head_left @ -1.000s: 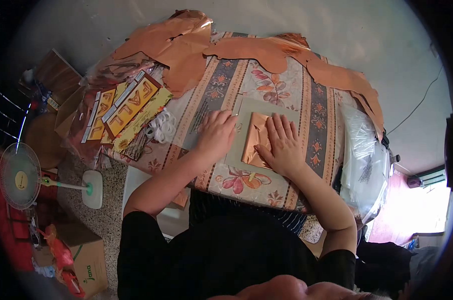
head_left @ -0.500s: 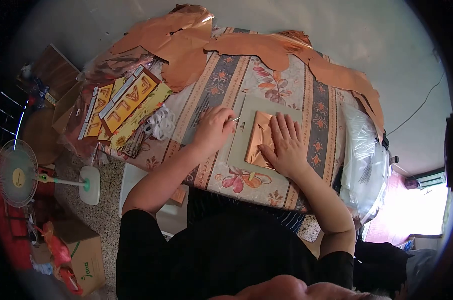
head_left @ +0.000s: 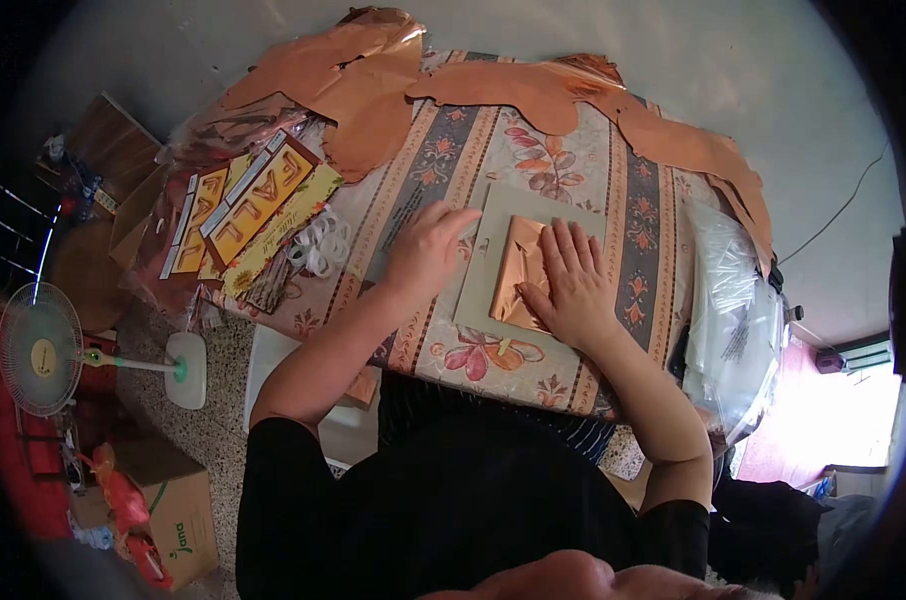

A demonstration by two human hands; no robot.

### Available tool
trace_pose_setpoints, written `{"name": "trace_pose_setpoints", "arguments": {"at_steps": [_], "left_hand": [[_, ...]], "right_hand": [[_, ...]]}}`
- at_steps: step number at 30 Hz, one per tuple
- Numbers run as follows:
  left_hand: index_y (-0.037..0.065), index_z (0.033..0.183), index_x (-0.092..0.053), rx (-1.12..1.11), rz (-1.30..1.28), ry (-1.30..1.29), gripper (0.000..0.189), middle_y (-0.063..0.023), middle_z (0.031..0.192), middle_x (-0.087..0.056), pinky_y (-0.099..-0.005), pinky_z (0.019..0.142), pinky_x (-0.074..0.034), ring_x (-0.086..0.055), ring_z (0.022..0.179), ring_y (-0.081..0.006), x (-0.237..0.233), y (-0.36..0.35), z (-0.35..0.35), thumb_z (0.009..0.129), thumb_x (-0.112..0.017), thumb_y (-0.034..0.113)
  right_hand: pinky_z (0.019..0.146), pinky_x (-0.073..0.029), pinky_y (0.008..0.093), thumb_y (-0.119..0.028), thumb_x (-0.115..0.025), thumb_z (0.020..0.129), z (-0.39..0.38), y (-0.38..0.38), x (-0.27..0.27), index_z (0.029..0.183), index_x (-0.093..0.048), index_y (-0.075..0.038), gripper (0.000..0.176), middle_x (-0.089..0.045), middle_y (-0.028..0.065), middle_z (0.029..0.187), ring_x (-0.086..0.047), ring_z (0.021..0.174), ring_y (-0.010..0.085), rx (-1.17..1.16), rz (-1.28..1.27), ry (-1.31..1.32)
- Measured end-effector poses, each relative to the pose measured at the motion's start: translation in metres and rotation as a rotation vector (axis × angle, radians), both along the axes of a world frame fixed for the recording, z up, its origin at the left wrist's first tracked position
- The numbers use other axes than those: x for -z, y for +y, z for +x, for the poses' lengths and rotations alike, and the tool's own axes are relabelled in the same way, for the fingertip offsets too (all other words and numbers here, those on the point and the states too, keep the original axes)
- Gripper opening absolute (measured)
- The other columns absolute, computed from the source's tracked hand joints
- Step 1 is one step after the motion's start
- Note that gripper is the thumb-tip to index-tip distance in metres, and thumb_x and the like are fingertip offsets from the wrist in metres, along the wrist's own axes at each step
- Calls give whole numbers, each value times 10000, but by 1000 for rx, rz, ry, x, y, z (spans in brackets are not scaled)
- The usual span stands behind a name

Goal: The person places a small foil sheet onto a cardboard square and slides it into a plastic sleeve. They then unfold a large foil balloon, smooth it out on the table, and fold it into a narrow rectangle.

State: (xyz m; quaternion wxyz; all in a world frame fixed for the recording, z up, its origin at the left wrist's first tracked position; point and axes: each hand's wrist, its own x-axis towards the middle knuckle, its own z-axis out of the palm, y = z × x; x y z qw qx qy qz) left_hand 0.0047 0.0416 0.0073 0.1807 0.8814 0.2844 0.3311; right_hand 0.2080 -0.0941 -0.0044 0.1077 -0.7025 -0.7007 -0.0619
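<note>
A folded packet of shiny copper-coloured foil [head_left: 516,270] lies on a grey-beige card [head_left: 480,290] on the cloth-covered table. My right hand [head_left: 573,283] rests flat on the packet's right side, palm down, fingers stretched out and thumb across the foil. Left of the card, my left hand [head_left: 431,250] hovers with its fingers curled and the index finger pointing right. Whatever its fingers hold is too small or hidden to make out. A small slot [head_left: 485,243] shows in the card between the hand and the packet.
Flat copper-coloured foil shapes [head_left: 513,92] drape along the table's far edge. At left lie printed "FALL" packs [head_left: 263,205] and a coil of white ribbon [head_left: 321,245]. Clear plastic bags [head_left: 728,310] hang at the right edge. A fan [head_left: 43,350] stands left.
My left hand has drawn slightly back from the card's slot, and the thin shiny item at its fingertips no longer shows. My right hand stays on the foil packet.
</note>
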Motion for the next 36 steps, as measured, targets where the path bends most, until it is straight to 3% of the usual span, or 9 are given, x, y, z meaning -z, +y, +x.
{"name": "trace_pose_setpoints", "arguments": {"at_steps": [17,26,28,36], "left_hand": [[-5,1004,-621,-96,10,-111,161,-154,940,-588,-406,843,-483,-589,936,-337,10,7,4,857,-573,38],[-2,931,-658,49,-65,100,156,-149,935,-603,-408,801,-511,-617,884,-327,-3,-8,-1,791,-624,56],[3,1045,-656,86,-114,203,260,-144,915,-623,-371,720,-520,-642,799,-288,-8,-9,-3,789,-624,37],[-7,1107,-621,122,-261,192,339,-128,743,-636,-386,615,-506,-638,663,-281,-22,-18,-3,770,-605,22]], "right_hand": [[1178,-146,489,-535,-453,939,0,0,1,1486,-300,-22,765,-306,195,1535,-249,1438,366,16,-3,-18],[1173,-159,490,-511,-484,927,0,0,1,1478,-319,-21,756,-332,198,1519,-270,1429,364,0,19,-18],[1172,-161,491,-511,-487,926,0,0,1,1474,-326,-20,754,-337,200,1516,-277,1425,366,-4,25,-20],[1170,-164,498,-509,-492,923,0,1,0,1467,-342,-17,748,-346,203,1510,-287,1419,371,-8,44,-10]]}}
